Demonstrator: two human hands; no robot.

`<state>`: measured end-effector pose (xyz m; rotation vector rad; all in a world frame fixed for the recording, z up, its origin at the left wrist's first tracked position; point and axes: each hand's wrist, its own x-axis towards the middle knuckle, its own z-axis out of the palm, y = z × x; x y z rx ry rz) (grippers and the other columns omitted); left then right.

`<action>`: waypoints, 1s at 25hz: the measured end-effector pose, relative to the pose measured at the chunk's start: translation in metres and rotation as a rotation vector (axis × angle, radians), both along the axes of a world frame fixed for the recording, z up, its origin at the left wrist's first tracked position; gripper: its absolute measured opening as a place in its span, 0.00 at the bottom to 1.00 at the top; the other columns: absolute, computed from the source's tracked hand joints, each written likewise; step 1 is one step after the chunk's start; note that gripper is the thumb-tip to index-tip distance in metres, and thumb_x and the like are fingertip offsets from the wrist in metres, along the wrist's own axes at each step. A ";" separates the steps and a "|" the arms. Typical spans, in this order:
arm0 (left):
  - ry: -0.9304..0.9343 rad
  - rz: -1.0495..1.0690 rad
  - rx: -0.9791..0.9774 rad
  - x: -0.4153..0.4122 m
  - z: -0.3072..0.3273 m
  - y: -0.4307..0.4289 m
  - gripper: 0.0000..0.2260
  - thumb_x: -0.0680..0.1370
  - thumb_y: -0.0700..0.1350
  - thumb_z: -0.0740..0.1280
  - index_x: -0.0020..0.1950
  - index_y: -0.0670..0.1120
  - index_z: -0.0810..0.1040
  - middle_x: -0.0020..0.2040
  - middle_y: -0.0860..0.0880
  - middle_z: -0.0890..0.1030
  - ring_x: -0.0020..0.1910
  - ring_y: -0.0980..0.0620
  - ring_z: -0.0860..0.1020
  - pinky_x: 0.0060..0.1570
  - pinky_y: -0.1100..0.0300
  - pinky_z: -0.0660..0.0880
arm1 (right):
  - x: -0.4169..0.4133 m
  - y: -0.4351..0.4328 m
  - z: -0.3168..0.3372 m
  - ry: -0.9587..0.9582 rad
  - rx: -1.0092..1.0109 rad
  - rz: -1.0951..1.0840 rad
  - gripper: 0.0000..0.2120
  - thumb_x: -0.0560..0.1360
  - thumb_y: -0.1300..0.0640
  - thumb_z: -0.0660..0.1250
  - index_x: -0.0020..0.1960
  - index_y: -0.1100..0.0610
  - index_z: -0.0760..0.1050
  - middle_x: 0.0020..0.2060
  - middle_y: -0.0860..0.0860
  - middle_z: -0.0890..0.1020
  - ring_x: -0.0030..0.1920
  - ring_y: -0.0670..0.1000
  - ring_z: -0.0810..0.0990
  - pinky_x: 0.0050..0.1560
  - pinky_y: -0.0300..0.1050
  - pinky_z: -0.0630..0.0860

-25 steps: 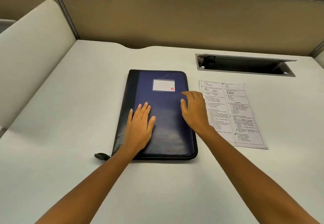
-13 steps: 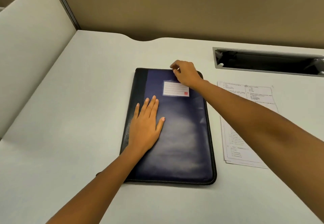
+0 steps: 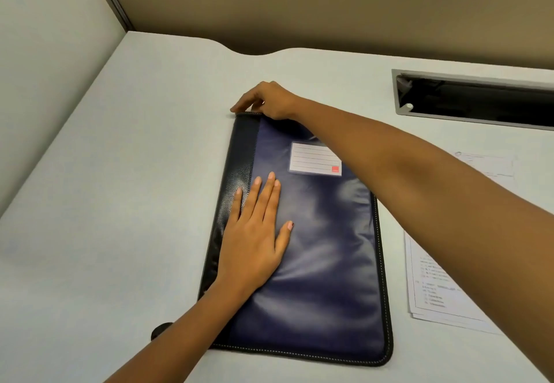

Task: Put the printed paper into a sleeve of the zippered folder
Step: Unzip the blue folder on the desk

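Our right hand (image 3: 269, 99) now pinches the far left corner of the folder (image 3: 329, 247), no longer the right, so unzipping seems underway; our left hand (image 3: 253, 238) presses flat.

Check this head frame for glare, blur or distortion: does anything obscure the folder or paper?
Head view: pale sheen washes over the blue cover of the zippered folder, mild, its label lines show; the printed paper is soft, text unreadable, partly covered by the right forearm, which wide-angle stretch enlarges near the edge.
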<state>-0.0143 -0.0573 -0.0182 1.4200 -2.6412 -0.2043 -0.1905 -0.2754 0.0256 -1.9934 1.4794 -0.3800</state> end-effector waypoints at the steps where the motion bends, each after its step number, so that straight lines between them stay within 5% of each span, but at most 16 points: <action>1: -0.005 0.000 0.001 0.000 0.000 0.000 0.29 0.81 0.59 0.47 0.78 0.47 0.46 0.79 0.50 0.48 0.78 0.51 0.45 0.76 0.48 0.49 | 0.001 -0.004 0.000 0.021 -0.009 0.022 0.23 0.74 0.74 0.60 0.59 0.53 0.80 0.56 0.53 0.82 0.54 0.49 0.79 0.55 0.38 0.76; 8: -0.020 0.004 -0.014 0.000 0.002 0.000 0.29 0.81 0.59 0.47 0.78 0.47 0.47 0.79 0.51 0.49 0.78 0.52 0.46 0.76 0.48 0.50 | -0.003 -0.012 -0.005 0.070 -0.123 0.053 0.10 0.72 0.67 0.68 0.50 0.57 0.83 0.47 0.53 0.84 0.41 0.47 0.79 0.42 0.30 0.73; 12: -0.016 0.004 -0.023 0.000 0.001 0.000 0.29 0.81 0.58 0.49 0.78 0.47 0.47 0.79 0.51 0.49 0.78 0.53 0.46 0.76 0.49 0.50 | 0.000 -0.019 -0.002 0.090 -0.107 0.117 0.10 0.71 0.68 0.67 0.47 0.57 0.81 0.50 0.52 0.83 0.42 0.50 0.80 0.46 0.40 0.76; 17: -0.008 0.007 -0.028 0.000 0.000 0.000 0.30 0.80 0.58 0.49 0.78 0.47 0.47 0.79 0.52 0.49 0.78 0.54 0.46 0.76 0.49 0.49 | -0.002 -0.019 0.004 0.042 -0.015 0.182 0.15 0.71 0.66 0.68 0.53 0.50 0.78 0.49 0.48 0.82 0.42 0.48 0.79 0.45 0.35 0.77; 25: 0.006 0.010 -0.026 -0.001 0.000 -0.001 0.30 0.80 0.59 0.50 0.78 0.48 0.47 0.79 0.52 0.49 0.78 0.54 0.46 0.76 0.50 0.49 | -0.014 -0.016 -0.004 0.004 -0.003 0.126 0.09 0.71 0.67 0.68 0.49 0.59 0.82 0.46 0.51 0.83 0.44 0.48 0.79 0.54 0.47 0.78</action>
